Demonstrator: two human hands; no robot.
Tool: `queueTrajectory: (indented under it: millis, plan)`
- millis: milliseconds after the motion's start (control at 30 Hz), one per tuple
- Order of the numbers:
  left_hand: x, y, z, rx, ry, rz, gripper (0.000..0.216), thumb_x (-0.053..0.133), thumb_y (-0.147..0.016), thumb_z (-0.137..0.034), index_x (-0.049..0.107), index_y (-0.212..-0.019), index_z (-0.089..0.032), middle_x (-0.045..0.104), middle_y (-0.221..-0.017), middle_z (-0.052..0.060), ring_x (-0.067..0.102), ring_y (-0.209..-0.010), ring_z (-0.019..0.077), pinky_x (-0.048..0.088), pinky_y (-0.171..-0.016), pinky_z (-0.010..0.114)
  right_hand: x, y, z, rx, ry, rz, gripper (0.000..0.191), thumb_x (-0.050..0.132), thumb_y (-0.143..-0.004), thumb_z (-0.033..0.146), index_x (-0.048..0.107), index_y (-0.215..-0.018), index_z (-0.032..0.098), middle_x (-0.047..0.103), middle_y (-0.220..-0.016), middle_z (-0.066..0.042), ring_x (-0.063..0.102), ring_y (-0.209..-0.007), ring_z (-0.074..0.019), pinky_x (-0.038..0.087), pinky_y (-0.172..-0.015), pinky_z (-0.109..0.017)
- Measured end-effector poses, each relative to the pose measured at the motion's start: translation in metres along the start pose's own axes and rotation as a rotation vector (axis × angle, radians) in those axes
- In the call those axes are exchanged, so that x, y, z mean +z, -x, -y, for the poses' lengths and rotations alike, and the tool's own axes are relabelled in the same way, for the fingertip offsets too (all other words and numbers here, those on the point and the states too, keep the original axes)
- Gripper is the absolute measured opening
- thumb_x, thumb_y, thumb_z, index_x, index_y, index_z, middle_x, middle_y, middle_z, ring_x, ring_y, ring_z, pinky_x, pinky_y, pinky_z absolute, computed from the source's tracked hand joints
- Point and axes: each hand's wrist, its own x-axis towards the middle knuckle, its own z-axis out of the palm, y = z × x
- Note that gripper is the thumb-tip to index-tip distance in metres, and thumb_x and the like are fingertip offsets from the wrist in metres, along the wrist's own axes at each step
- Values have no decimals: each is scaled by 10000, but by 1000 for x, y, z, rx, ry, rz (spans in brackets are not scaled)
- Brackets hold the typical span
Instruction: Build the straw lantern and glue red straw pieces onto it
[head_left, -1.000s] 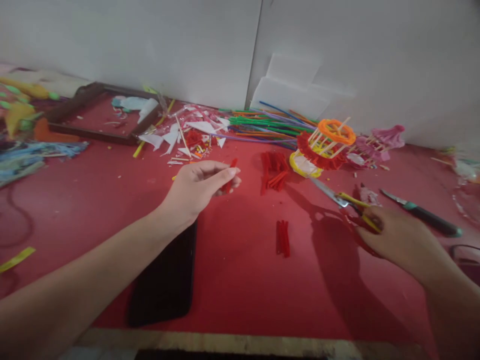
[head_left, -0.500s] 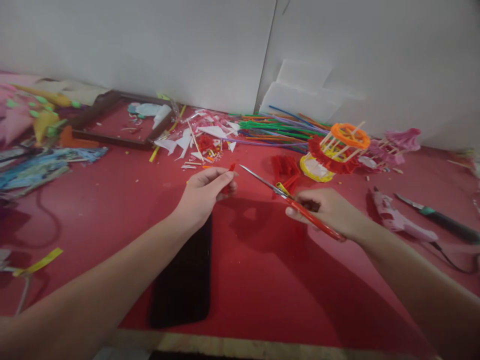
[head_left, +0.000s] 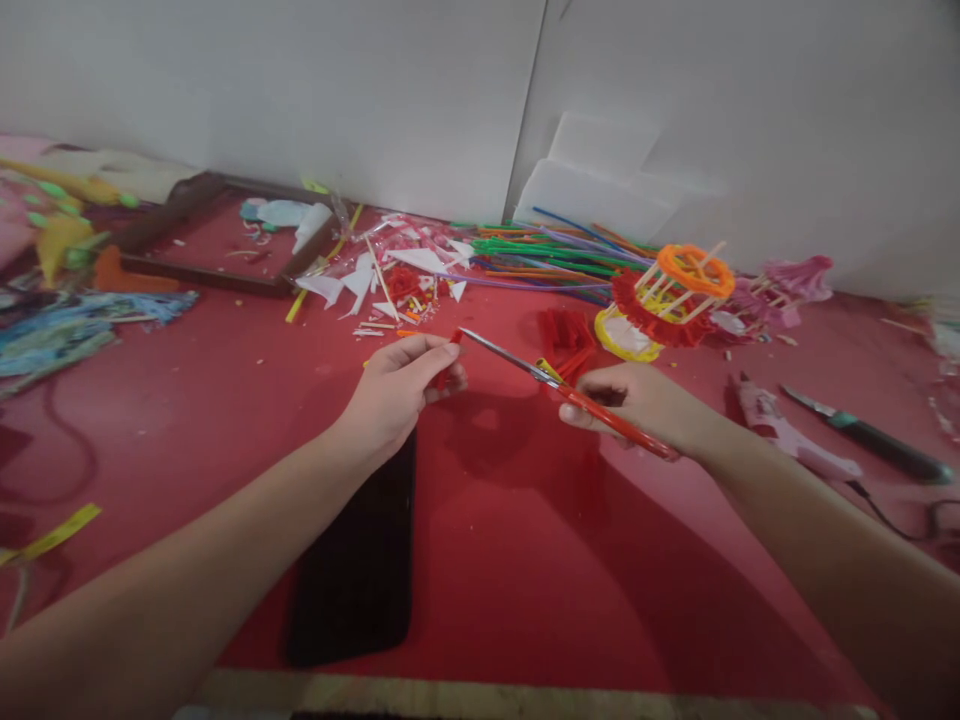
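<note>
Pinched between the thumb and fingers of my left hand is a small red strip; I cannot tell if it is paper or cloth. My right hand is closed round the handles of red-handled scissors, and their blades look nearly closed. The blade tips reach the strip's upper end, touching it or very close. Just beyond my right hand lie more red strips in a loose pile. Under my left wrist lies a black phone-like slab.
Behind the pile stands an orange, red and yellow stick model. Bundled coloured stems and white scraps lie along the back. A pink glue gun and a knife lie right. A brown frame sits back left.
The scissor tips have come closer to the red strip in my left hand. The whole view has shifted slightly, so things appear a little further left.
</note>
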Motion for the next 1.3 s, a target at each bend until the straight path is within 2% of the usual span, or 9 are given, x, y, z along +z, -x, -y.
queueTrajectory:
  millis: [300, 500, 800, 967, 1067, 1167, 1233, 1300]
  plan:
    - [0, -1, 0, -7, 3, -6, 133, 790, -680, -254, 698, -679, -158, 639, -604, -19, 607, -575, 87, 541, -620, 209, -4, -6, 6, -40, 111, -22, 548, 644, -728, 715, 497, -601, 202, 399, -573, 52, 378, -532, -98, 251, -475, -239]
    - [1, -2, 0, -19, 9, -28, 137, 784, -674, -242, 684, -659, -150, 630, -597, -20, 599, -566, 86, 560, -638, 226, -4, -10, 8, -29, 152, -28, 567, 631, -710, 759, 574, -625, 201, 439, -566, 43, 367, -524, -100, 257, -479, -247]
    - [-1, -3, -3, -35, 73, -46, 149, 788, -673, -232, 670, -688, -142, 626, -620, -22, 609, -600, 87, 572, -663, 228, -1, -17, 21, -56, 168, -49, 674, 584, -641, 855, 521, -528, 194, 370, -512, 44, 334, -515, -97, 247, -472, -253]
    - [-1, -4, -2, -27, 70, -34, 176, 798, -664, -242, 649, -682, -150, 628, -635, -24, 609, -601, 91, 573, -672, 245, -2, -18, 15, -31, 134, -116, 683, 561, -641, 872, 533, -555, 195, 389, -518, 43, 347, -512, -101, 253, -483, -262]
    - [-1, -3, -1, -13, 63, -24, 174, 795, -673, -243, 646, -687, -155, 630, -637, -25, 611, -599, 93, 577, -689, 260, -3, -16, 11, -34, 162, -143, 674, 584, -635, 862, 463, -541, 205, 370, -511, 50, 338, -511, -98, 240, -485, -260]
    - [0, -3, -1, 19, 85, -26, 151, 784, -690, -227, 650, -701, -160, 636, -649, -26, 613, -624, 94, 577, -700, 261, -2, -13, 12, -55, 257, -146, 608, 624, -681, 796, 466, -606, 213, 418, -544, 49, 370, -526, -104, 243, -496, -256]
    - [0, -2, -1, 40, 116, -41, 136, 774, -702, -214, 647, -713, -164, 655, -685, -24, 629, -666, 99, 582, -717, 265, -2, -11, 14, -72, 311, -145, 555, 612, -730, 761, 506, -681, 218, 490, -595, 34, 421, -552, -118, 268, -516, -259]
    - [0, -1, 0, 41, 124, -45, 129, 762, -718, -212, 640, -728, -170, 686, -735, -16, 660, -718, 112, 586, -732, 271, -4, -8, 16, -55, 315, -180, 551, 579, -753, 764, 508, -697, 221, 499, -609, 28, 431, -559, -124, 271, -525, -266]
